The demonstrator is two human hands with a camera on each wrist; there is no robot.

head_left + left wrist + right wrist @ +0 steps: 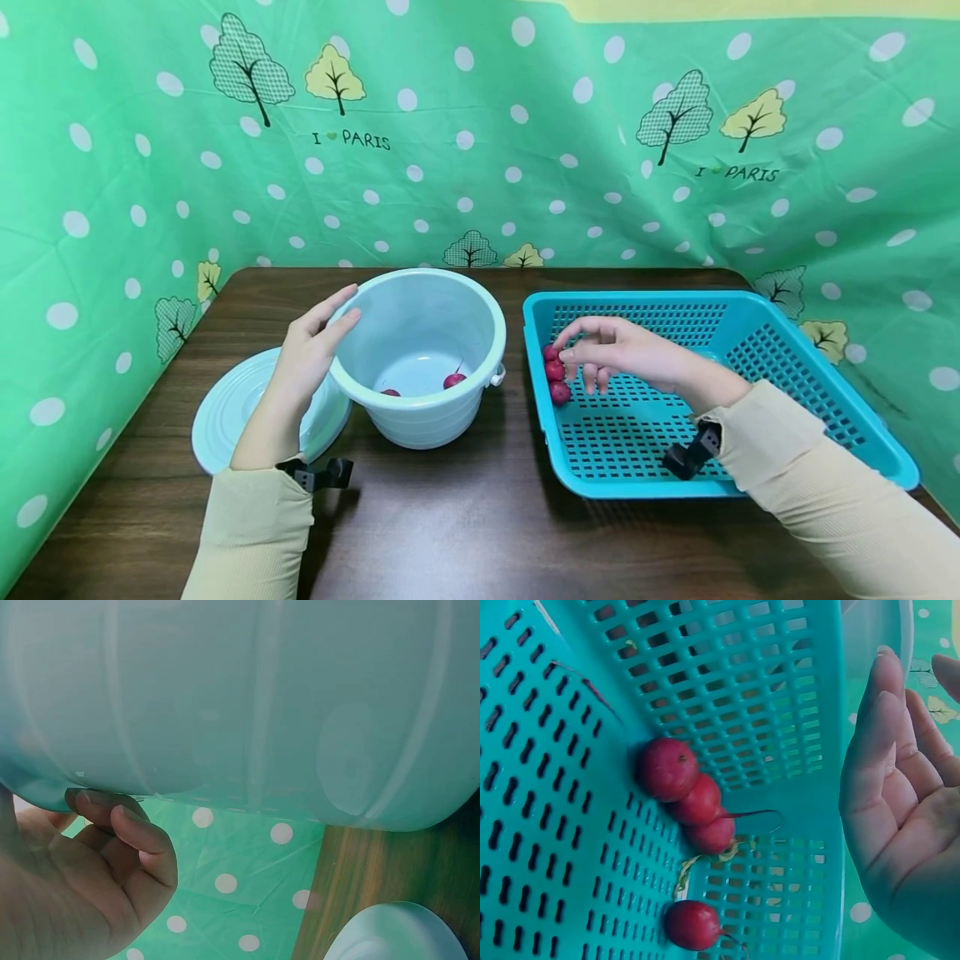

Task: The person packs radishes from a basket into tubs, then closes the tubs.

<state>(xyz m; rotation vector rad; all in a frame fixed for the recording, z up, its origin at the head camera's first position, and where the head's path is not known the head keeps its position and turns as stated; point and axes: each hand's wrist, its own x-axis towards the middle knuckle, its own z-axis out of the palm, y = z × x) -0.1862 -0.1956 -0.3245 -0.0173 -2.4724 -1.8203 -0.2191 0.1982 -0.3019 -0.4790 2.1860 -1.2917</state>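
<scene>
A light blue bucket (420, 425) stands on the table, two radishes (454, 381) lying inside it. My left hand (306, 354) holds its left rim; in the left wrist view, curled fingers (146, 844) touch the bucket's outer wall. To the right is a turquoise basket (637, 487). Over its left side hovers my right hand (626, 354), fingers loosely bent, holding nothing. Several red radishes (667, 769) with thin roots lie along the basket's wall in the right wrist view, apart from the hand. The right hand partly covers that corner in the head view.
A round light blue lid (225, 408) lies on the brown wooden table (465, 533) left of the bucket, partly under my left forearm. Green dotted cloth (420, 108) hangs behind and at both sides. Dark wrist cameras (322, 475) sit on both wrists.
</scene>
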